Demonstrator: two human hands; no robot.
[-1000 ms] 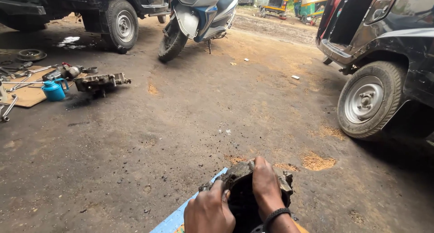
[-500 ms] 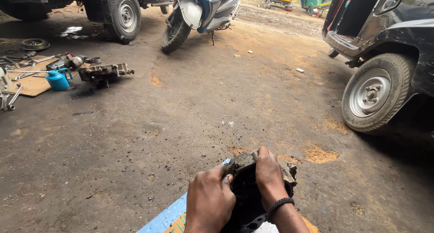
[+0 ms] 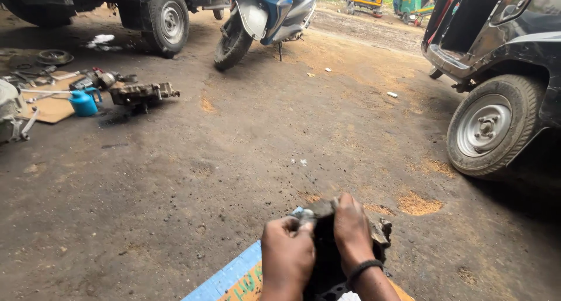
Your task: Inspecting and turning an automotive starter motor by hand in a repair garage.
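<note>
We gripped the dark engine part (image 3: 327, 260) with both hands, left (image 3: 287, 257) fisted, right (image 3: 352, 231) clasped over its top.

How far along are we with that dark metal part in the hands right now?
Done: the dark metal part is off any vehicle, held over a blue-edged board on the ground. In hand: the left hand and right hand both grip its top edge; what they work there is hidden. Left: cannot be judged; another greasy assembly and a blue oil can lie untouched far off.
</note>
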